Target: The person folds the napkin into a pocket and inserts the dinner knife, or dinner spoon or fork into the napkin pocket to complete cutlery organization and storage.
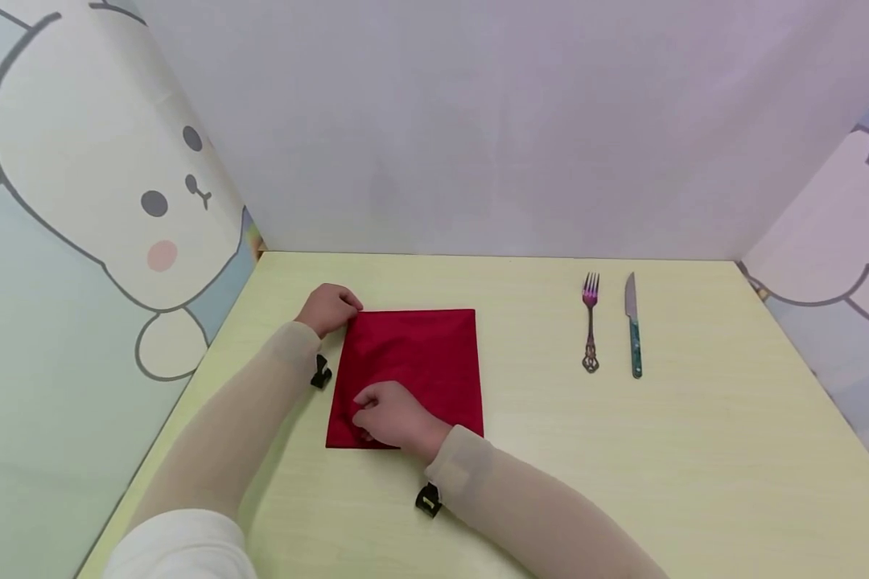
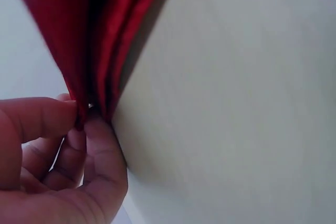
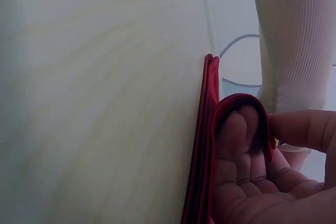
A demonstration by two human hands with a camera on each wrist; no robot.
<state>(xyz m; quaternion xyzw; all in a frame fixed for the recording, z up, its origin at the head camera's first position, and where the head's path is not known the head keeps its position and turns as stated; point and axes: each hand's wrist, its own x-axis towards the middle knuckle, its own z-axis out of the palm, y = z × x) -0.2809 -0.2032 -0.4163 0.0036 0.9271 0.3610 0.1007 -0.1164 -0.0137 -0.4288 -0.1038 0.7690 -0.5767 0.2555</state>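
A red satin-like napkin, folded into a layered square, lies left of the table's middle. At its far left corner, my left hand pinches the cloth. In the left wrist view the napkin's folds narrow down to the thumb and forefinger. My right hand is over the near left part of the napkin. The right wrist view shows an upper layer curled over the fingertips, with the thumb against its edge, while the other layers stay flat on the table.
To the right lie a fork with ornate handle and a knife with a green handle, side by side, tips pointing away. The pale yellow table ends at a whitish back curtain. Cartoon-printed panels flank both sides.
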